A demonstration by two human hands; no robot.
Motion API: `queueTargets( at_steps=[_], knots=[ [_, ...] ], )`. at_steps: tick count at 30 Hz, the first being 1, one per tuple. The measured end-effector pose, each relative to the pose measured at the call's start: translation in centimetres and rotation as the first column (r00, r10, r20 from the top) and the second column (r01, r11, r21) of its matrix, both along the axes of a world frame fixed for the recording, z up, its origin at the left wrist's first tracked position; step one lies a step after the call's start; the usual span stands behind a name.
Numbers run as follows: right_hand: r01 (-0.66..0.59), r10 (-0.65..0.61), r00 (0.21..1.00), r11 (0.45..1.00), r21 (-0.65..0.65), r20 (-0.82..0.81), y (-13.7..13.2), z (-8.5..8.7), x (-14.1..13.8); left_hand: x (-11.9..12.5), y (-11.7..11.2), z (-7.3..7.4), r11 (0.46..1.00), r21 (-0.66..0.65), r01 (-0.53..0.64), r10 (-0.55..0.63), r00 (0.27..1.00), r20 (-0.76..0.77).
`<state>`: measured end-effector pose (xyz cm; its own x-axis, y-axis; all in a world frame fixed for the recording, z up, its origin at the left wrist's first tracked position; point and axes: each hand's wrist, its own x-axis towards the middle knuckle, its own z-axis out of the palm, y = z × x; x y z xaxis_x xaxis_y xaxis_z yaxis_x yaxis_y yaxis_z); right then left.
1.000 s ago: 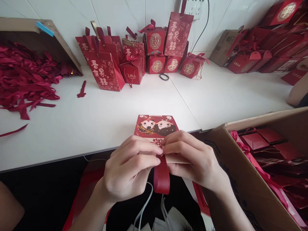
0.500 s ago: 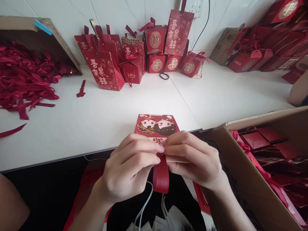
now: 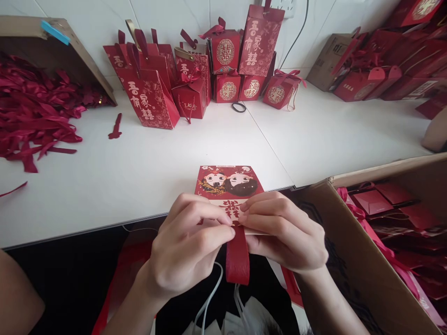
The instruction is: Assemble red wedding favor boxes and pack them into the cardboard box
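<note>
A flat red gift box (image 3: 228, 182) printed with a cartoon couple lies over the near edge of the white table (image 3: 146, 172). A dark red strap handle (image 3: 238, 256) hangs from its near end. My left hand (image 3: 186, 244) pinches the top of the strap against the box, fingers closed. My right hand (image 3: 284, 230) grips the box's near right edge beside the strap, fingers closed. Fingertips of both hands almost meet over the printing.
Assembled red gift bags and boxes (image 3: 195, 74) stand at the back. A heap of red ribbons (image 3: 35, 111) spills from a cardboard box at left. An open carton (image 3: 384, 242) of red pieces sits at my right. Another person's arm (image 3: 436, 130) shows at far right.
The strap has slid a little lower and to the right between my fingers. My hands have shifted slightly, uncovering more of the box's printing.
</note>
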<state>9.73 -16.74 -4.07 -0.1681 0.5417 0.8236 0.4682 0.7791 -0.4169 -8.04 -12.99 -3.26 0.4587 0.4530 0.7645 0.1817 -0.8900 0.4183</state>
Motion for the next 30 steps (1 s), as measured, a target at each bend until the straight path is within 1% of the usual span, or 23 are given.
queueTargets(
  at_steps=[6, 9, 12, 15, 21, 26, 30],
  knots=[
    [0.004, -0.004, 1.000, 1.000, 0.006, 0.006, -0.4, -0.2, 0.0, -0.2, -0.4, -0.1, 0.998, 0.038, -0.059, 0.060, 0.998, -0.012],
    [-0.010, 0.010, 1.000, 1.000, 0.010, 0.016, -0.5, -0.1, -0.1, -0.2, -0.7, 0.0, 0.997, 0.042, -0.062, 0.063, 0.998, -0.025],
    [-0.025, 0.024, 0.999, 0.999, 0.026, 0.024, -0.6, -0.1, -0.2, 0.0, -1.0, -0.1, 0.997, 0.044, -0.065, 0.064, 0.998, 0.022],
    [-0.027, 0.026, 0.999, 1.000, 0.002, 0.043, -0.6, -0.3, -0.2, 0.4, -1.0, -0.1, 0.995, 0.053, -0.089, 0.084, 0.993, 0.079],
    [-0.020, 0.021, 1.000, 0.996, -0.092, 0.004, -1.1, -0.9, 0.5, 0.5, -1.1, 0.1, 0.994, 0.040, -0.102, 0.101, 0.995, 0.025],
    [-0.003, 0.006, 1.000, 0.996, -0.085, 0.030, -1.5, -1.4, 0.8, 0.1, -1.4, 0.0, 0.988, 0.008, -0.155, 0.155, 0.987, -0.052],
    [0.028, -0.025, 0.999, 0.994, -0.105, 0.032, -1.8, -1.6, 0.7, -0.2, -1.5, -0.5, 0.991, 0.013, -0.131, 0.131, 0.989, -0.069]
  ],
)
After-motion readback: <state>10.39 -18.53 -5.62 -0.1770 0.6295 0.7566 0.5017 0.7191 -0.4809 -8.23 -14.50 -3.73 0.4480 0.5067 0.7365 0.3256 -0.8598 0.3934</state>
